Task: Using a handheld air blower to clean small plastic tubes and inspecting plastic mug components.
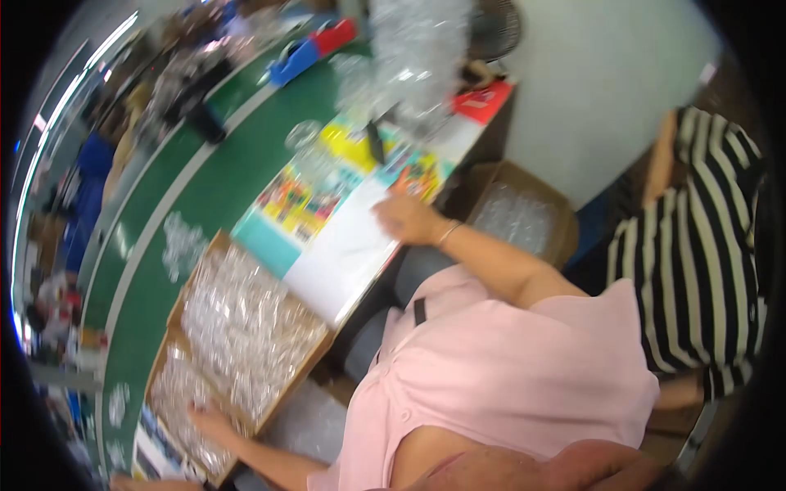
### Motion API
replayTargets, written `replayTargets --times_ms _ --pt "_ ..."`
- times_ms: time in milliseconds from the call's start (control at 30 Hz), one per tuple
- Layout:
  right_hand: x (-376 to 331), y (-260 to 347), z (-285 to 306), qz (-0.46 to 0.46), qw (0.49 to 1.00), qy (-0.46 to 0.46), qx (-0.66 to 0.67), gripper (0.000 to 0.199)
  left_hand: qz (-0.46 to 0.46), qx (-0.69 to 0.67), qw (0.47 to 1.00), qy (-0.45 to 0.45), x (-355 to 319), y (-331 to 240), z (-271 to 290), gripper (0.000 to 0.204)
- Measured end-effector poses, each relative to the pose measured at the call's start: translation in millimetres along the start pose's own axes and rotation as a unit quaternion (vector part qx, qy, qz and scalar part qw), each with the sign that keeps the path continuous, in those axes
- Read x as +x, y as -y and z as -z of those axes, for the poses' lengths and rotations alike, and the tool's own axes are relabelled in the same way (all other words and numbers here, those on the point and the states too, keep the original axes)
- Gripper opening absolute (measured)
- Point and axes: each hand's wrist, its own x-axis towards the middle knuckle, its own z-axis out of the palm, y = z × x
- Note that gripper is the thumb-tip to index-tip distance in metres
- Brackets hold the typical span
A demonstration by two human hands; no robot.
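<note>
A green worktable (237,176) with a pale stripe curves through the left half of the frame. At lower left, by its near edge, a divided cardboard box (304,372) is heaped with glossy, crinkled clear plastic pieces (246,323). A crumpled transparent plastic bundle (422,57) rises at upper centre. Below it, a flat colourful printed sheet (286,204), its lettering too blurred to read, lies partly under a smooth white sheet (344,241). The right hand (408,219), loosely curled, is at the white sheet; the left (211,421), fingers half bent, is among the pieces. I cannot tell whether either grips anything.
</note>
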Motion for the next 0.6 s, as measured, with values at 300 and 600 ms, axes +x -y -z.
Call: replayTargets --times_ms 300,600 --pt "43.2 -35.2 -4.7 -0.337 0.902 -0.175 0.206 0.047 0.062 -0.12 0.988 -0.076 -22.3 37.8 18.3 0.036" --pt "68.1 -95.7 3.9 -0.326 0.896 0.049 0.298 0.086 0.1 -0.534 0.818 -0.191 -56.4 -18.3 62.7 0.03"
